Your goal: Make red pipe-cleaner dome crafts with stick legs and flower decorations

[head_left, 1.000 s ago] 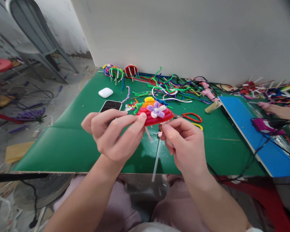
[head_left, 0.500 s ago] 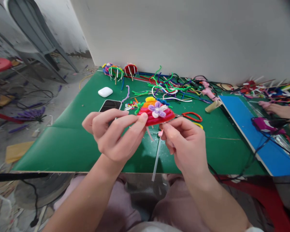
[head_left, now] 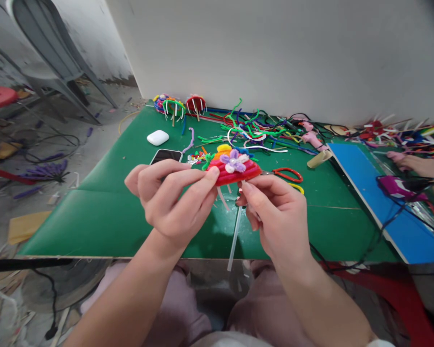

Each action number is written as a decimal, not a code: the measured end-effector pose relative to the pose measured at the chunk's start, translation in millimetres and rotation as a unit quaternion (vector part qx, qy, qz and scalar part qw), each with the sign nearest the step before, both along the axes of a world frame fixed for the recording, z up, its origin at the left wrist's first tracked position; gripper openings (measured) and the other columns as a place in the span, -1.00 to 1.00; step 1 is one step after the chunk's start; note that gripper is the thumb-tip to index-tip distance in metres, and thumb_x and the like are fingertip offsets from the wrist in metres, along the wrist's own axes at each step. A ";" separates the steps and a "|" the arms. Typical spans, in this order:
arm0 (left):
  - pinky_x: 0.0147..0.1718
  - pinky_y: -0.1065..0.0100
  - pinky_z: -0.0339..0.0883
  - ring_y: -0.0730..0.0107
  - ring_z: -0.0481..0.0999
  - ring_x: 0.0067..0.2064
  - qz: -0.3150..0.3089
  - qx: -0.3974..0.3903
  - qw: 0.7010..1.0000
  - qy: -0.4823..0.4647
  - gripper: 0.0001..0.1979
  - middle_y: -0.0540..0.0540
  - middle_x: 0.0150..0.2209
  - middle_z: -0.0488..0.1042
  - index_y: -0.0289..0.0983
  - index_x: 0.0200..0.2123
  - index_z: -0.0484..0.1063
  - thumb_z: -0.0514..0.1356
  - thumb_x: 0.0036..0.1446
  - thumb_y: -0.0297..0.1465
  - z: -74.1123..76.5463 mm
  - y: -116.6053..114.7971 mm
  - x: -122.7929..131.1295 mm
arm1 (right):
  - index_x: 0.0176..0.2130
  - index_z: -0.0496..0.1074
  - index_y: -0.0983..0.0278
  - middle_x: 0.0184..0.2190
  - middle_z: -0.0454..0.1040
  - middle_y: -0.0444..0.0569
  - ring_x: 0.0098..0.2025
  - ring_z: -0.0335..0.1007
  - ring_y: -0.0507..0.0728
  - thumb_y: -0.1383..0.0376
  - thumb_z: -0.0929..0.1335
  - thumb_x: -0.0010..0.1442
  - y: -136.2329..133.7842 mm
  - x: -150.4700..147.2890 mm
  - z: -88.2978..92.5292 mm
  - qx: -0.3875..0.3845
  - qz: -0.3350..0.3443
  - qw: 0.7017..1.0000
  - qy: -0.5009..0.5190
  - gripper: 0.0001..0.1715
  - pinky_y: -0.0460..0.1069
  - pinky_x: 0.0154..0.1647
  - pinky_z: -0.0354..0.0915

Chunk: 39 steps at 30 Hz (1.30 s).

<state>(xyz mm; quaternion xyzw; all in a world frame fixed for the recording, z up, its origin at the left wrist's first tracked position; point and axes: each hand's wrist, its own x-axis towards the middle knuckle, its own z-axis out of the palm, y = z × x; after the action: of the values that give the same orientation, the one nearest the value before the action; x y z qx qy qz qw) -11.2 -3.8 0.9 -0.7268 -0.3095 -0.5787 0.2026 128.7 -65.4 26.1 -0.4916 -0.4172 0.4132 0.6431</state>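
Note:
A small fuzzy dome [head_left: 246, 172], red with orange and yellow above, carries a purple and white flower [head_left: 234, 161]. My left hand [head_left: 177, 197] pinches its left edge between thumb and fingers. Pale strips [head_left: 222, 198] hang from its underside. Under its right edge, my right hand [head_left: 280, 212] is closed, thumb against fingers, on something small and pale that the fingers mostly hide. A clear stick [head_left: 234, 238] slants down below the right fingers and reaches past the table's front edge. Whether that hand grips the stick cannot be made out.
Red-handled scissors [head_left: 288, 174] lie behind my right hand. A phone [head_left: 166, 156] and white case [head_left: 158, 138] are at left. Pipe cleaners [head_left: 253, 127] line the back of the green table [head_left: 94, 217]. A blue board [head_left: 383, 193] and another person's hand [head_left: 419, 165] are at right.
The dome has tilted and its flower has shifted slightly left and up. More of the hanging strips shows below it. My right fingers have moved slightly under its edge.

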 end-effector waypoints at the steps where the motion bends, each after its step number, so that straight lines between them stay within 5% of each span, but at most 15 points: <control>1: -0.29 0.10 0.22 0.25 0.45 -0.26 -0.003 -0.001 1.000 0.000 -0.77 0.02 -0.44 0.51 -0.11 -0.26 0.49 0.30 -0.05 -0.46 0.1 -0.3 0.1 | -0.42 0.48 0.21 -0.61 0.44 -0.22 -0.72 0.14 -0.14 0.23 0.42 0.05 -0.1 -0.1 0.2 0.000 -0.001 1.000 0.000 -0.91 -0.23 -0.81 0.06; 39: -0.32 0.10 0.20 0.24 0.45 -0.31 -0.006 0.013 1.000 0.015 -0.75 0.02 -0.48 0.50 -0.10 -0.28 0.46 0.30 -0.08 -0.48 2.5 -0.9 1.9 | -0.47 0.42 0.24 -0.64 0.41 -0.23 -0.74 0.14 -0.11 0.23 0.40 0.05 1.0 -1.4 1.0 -0.017 -0.008 1.000 0.001 -0.86 -0.20 -0.81 0.04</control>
<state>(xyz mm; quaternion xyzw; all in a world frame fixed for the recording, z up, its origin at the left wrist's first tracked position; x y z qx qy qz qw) -9.3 -4.7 3.3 -0.7345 -0.2951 -0.5727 0.2131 127.3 -64.4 27.1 -0.5054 -0.4059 0.4155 0.6381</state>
